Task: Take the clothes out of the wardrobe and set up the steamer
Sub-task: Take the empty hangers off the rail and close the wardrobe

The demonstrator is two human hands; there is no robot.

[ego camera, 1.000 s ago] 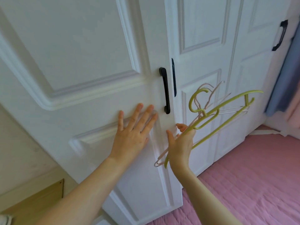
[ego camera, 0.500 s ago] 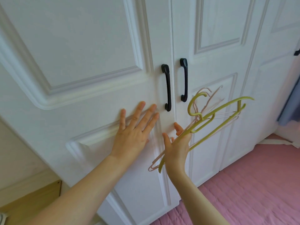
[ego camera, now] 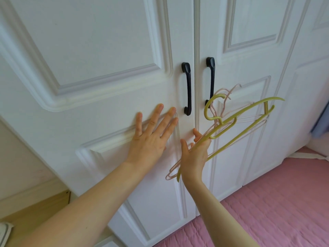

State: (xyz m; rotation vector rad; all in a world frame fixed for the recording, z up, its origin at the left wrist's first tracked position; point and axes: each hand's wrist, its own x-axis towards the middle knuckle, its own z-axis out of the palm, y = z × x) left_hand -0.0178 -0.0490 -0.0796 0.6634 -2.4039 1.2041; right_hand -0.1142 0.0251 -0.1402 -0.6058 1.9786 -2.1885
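Bright, even daylight; soft shadows; wide-angle bending at edges; slight blur.

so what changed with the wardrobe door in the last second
The left door swung shut until its black handle sits beside the right door's handle. The left hand stayed pressed flat on it; the right hand still holds the hangers.

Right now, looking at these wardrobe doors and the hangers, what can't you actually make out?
- Head view: the wardrobe's inside, and any clothes; the shut left door and right door hide it.
- No steamer shows.
- Pink hangers: count unclear, overlapped by the green hanger.
- Right hand: its fingers are hidden behind the palm.
- Blue fabric: cut by the right edge.
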